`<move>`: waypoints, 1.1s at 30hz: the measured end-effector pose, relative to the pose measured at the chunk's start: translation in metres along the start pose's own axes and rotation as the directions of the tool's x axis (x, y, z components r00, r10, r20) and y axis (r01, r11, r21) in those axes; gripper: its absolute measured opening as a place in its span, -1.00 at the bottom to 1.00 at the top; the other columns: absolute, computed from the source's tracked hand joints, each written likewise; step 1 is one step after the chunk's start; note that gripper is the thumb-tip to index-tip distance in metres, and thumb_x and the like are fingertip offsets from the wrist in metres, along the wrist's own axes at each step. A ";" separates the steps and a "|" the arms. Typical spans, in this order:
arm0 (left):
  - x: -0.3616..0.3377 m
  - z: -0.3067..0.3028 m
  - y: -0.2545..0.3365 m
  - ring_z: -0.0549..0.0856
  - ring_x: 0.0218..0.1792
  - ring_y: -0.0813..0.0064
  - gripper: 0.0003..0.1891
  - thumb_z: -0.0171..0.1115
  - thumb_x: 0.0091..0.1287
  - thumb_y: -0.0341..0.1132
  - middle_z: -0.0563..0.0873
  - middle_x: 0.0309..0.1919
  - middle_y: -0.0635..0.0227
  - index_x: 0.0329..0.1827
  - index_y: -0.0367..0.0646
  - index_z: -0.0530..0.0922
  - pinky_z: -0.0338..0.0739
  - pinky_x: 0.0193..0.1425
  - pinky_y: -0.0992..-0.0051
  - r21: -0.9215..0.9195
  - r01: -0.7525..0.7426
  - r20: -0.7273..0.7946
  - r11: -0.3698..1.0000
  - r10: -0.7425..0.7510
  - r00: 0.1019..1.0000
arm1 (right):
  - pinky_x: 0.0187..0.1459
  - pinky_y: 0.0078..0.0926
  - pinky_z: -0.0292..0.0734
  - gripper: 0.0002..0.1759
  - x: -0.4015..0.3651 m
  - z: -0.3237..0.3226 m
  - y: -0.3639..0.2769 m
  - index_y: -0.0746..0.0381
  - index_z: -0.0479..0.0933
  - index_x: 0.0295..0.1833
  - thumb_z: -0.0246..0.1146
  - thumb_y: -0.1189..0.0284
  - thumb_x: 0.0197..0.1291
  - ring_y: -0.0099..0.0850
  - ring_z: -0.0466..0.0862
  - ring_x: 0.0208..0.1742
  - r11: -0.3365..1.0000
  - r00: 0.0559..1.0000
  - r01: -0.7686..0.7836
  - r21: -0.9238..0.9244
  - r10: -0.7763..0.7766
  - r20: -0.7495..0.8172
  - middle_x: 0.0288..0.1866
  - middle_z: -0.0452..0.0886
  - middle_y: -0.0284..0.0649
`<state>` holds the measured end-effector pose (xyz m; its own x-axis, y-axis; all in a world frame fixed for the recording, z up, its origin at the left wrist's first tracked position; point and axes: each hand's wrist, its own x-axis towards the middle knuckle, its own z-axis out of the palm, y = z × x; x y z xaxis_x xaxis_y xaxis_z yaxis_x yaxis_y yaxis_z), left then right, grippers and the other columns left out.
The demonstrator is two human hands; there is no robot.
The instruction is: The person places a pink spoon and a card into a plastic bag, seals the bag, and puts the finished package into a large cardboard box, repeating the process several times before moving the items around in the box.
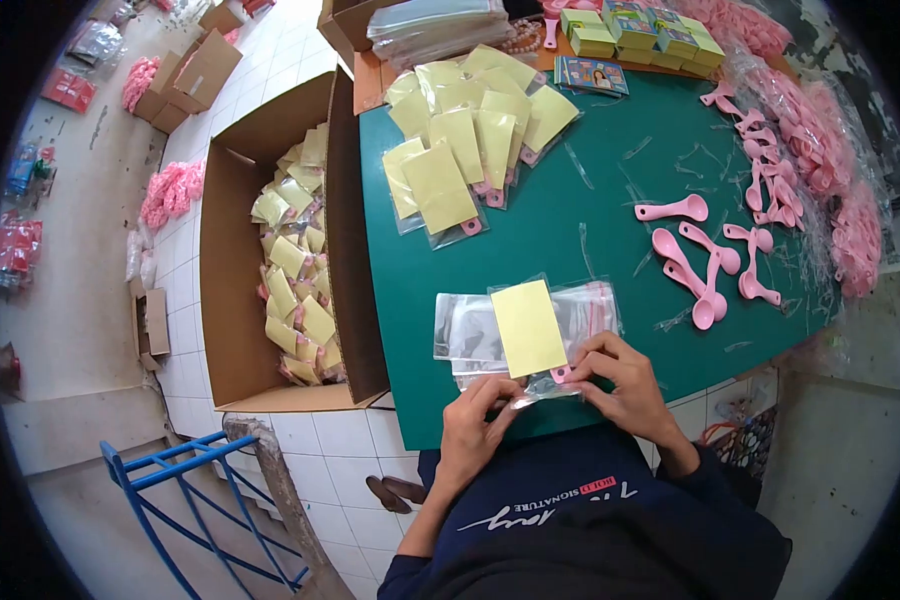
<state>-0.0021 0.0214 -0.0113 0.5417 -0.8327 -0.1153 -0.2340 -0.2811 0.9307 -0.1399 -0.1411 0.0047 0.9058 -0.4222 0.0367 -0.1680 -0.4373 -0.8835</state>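
Observation:
Both my hands pinch the near end of a clear plastic bag [548,384] at the table's front edge. Inside it lies a pale yellow card [528,328], and the pink end of a spoon [561,374] shows below the card. My left hand [478,418] grips the bag's left corner with closed fingers. At the right corner, my right hand [622,384] closes thumb and fingers on the plastic near the pink end. Beneath this bag rests a stack of flat clear bags [462,325]. Loose pink spoons [675,208] lie to the right on the green table [530,235].
Filled bags with yellow cards [442,190] are piled at the back left. A deep cardboard box [360,300] left of the table holds many more. Card stacks [635,35] stand at the back, with bagged pink spoons [810,130] along the right. A blue metal frame [185,455] stands lower left.

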 end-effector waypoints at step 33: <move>0.062 -0.031 0.020 0.59 -0.17 0.60 -0.42 0.20 0.22 -0.55 0.53 0.11 0.20 0.34 -0.24 0.29 0.57 -0.27 0.67 -0.071 -0.152 -0.137 0.986 0.141 0.980 | -0.33 -0.55 0.48 -0.63 0.027 -0.013 -0.017 0.26 0.51 0.07 0.22 0.59 0.10 -0.45 0.57 -0.32 0.990 0.932 -0.114 0.080 0.135 -0.336 -0.29 0.56 -0.20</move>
<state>0.0515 -0.0209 0.0109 0.6086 -0.7907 0.0658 -0.2559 -0.1171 0.9596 -0.1177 -0.1558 0.0264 0.6906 -0.7196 0.0723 -0.2389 -0.3213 -0.9163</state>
